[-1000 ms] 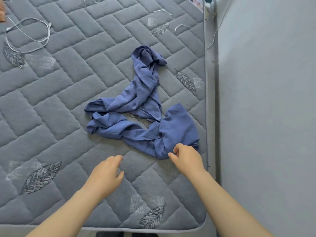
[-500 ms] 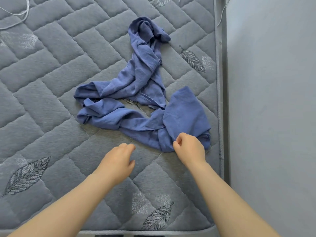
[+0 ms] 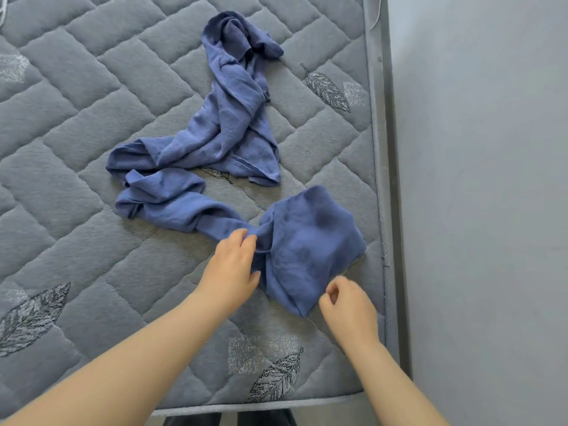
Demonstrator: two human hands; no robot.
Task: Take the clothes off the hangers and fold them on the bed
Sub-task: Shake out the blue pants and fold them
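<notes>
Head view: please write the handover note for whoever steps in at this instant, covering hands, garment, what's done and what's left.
Left hand: grips the bunched middle of the blue garment.
Right hand: fingers curled at the garment's near corner; whether it holds the cloth is unclear.
Garment: crumpled and twisted on the mattress, near its right edge. No hanger in view.
Done: the garment is on the bed, not on a hanger.
Left: untwist it, spread it flat, fold it.

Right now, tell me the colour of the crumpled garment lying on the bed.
The garment is plain blue, with no pattern; the head view shows it.
</notes>
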